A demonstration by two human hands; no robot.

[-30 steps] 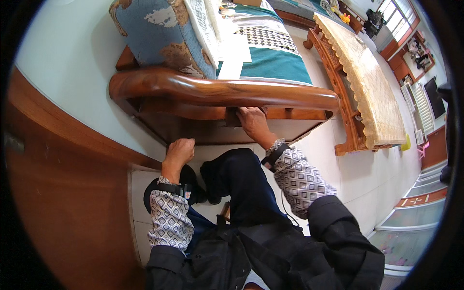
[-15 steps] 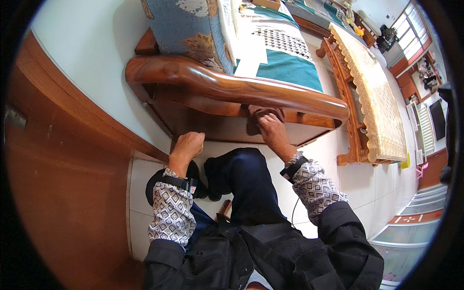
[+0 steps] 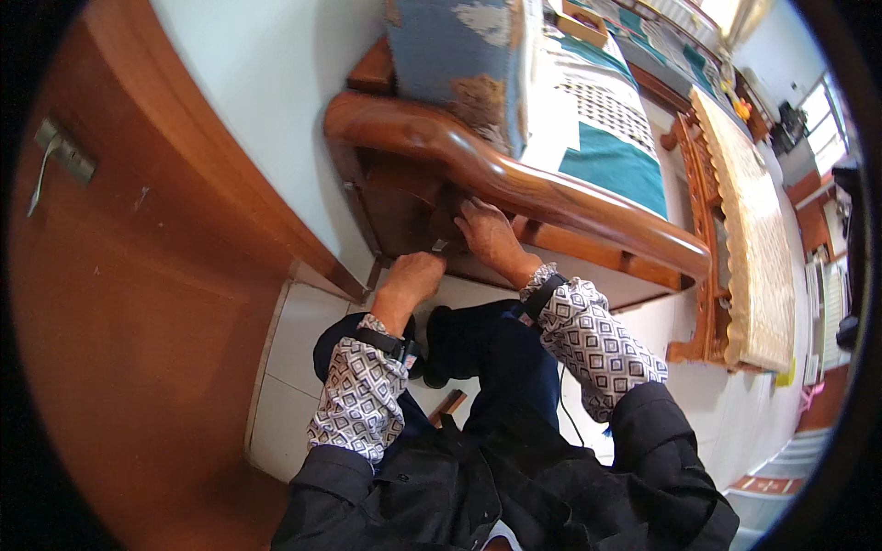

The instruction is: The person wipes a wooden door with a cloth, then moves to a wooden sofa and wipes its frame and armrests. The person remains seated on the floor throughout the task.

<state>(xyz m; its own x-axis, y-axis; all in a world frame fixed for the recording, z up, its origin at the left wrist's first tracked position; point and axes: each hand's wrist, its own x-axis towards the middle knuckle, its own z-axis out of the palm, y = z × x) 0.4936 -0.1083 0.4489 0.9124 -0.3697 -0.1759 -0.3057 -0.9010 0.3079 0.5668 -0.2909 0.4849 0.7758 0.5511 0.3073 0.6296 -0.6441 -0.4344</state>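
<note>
My right hand (image 3: pixel 493 239) is closed on a dark brown cloth (image 3: pixel 446 213), pressed against the inner side of a wooden sofa's end, just under its curved armrest (image 3: pixel 514 179). Much of the cloth blends into the dark brown side panel (image 3: pixel 390 211). Lower and to the left, my left hand (image 3: pixel 413 277) is closed, its fingers curled by the panel's lower part. A small pale spot (image 3: pixel 440 245) shows beside those fingers; whether the hand grips anything is hidden.
A wooden door (image 3: pixel 138 303) with a metal handle (image 3: pixel 66 151) stands close on my left. Beyond the armrest are the sofa's green and patterned cover (image 3: pixel 616 174) and a cloth-covered wooden table (image 3: pixel 753 230). A small wooden piece (image 3: pixel 448 406) is by my legs.
My right hand has slid the cloth leftward along the sofa end, nearer my left hand. The view has turned left, so the sofa appears farther right and more of the door shows.
</note>
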